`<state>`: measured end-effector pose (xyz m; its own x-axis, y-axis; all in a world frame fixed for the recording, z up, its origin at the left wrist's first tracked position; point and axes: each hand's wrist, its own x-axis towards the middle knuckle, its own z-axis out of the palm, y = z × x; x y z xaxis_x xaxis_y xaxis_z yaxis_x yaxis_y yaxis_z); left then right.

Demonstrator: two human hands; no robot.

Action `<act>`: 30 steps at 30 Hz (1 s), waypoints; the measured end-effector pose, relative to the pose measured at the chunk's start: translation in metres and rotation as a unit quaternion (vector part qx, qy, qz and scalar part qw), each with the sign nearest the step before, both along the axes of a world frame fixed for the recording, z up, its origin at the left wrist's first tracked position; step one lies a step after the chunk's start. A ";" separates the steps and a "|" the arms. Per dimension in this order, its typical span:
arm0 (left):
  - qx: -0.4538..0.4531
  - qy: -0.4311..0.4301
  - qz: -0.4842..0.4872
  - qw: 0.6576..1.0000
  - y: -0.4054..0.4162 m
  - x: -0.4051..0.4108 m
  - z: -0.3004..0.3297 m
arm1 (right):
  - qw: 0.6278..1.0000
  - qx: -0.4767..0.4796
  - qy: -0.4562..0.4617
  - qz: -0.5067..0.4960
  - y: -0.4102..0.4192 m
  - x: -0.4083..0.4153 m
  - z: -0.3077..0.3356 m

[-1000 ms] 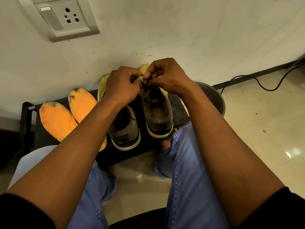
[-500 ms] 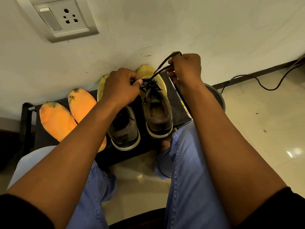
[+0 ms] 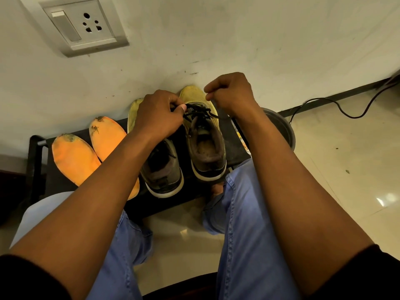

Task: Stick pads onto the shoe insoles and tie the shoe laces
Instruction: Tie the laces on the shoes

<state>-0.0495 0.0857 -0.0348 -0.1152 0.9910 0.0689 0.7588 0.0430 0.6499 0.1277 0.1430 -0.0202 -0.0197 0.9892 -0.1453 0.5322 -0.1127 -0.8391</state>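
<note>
Two yellow-and-grey shoes stand side by side on a low black stand (image 3: 234,146), heels toward me. My left hand (image 3: 158,116) pinches the black lace (image 3: 200,112) at the tongue of the right shoe (image 3: 205,148) and partly covers the left shoe (image 3: 162,172). Just above the right shoe's toe, my right hand (image 3: 230,94) is curled, thumb against forefinger; the lace runs toward its underside, where it is hidden. Two orange insoles (image 3: 74,159) (image 3: 108,137) lie on the stand to the left of the shoes. No pads are in view.
The stand sits against a white wall with a socket plate (image 3: 82,24). A round metal vessel (image 3: 282,128) stands on the tiled floor behind my right forearm, and a black cable (image 3: 346,112) trails along the skirting. My knees in blue trousers are below.
My right hand pulled a lace loop up and to the right, then came back down close to the shoe's toe; the raised loop no longer shows. My left hand kept its pinch.
</note>
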 end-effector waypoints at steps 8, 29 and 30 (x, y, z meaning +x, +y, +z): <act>0.000 0.003 0.000 1.000 0.002 -0.002 0.000 | 0.988 -0.054 -0.082 0.121 -0.010 -0.004 0.010; -0.030 0.147 0.020 0.989 -0.013 -0.020 0.007 | 0.980 -0.092 -0.175 -0.029 -0.018 0.028 0.023; -0.031 0.157 0.025 0.987 -0.014 -0.021 0.007 | 0.978 -0.098 -0.182 -0.030 -0.018 0.029 0.024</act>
